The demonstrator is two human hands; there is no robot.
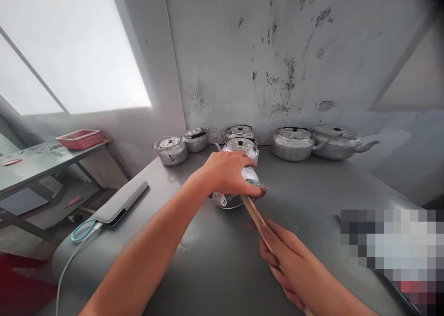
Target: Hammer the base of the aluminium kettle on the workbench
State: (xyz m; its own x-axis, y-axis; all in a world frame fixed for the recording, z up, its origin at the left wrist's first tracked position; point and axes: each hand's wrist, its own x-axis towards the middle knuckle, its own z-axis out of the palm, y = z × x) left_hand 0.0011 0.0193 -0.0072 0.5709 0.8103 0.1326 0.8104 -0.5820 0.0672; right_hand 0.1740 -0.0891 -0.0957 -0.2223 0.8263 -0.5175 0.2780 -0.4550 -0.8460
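Observation:
My left hand [231,170] is curved over a small silvery kettle [249,173], mostly hidden beneath it, thumb and fingers around its near side. A green and dark red knitted cloth [262,191] shows under the thumb. At the kettle's lower edge, a metal lug [219,199] with a rivet pokes out. My right hand [282,256] is closed round a light wooden stick [254,212], which slants up to the cloth and the kettle. The stick's far end is hidden behind my left thumb.
Several dented aluminium kettles stand along the wall, including a pair [241,145] just behind my hands and a large one [293,144] to the right. At left lies a grey power bank [121,202] with a cable. A pink tray [80,140] sits on another table.

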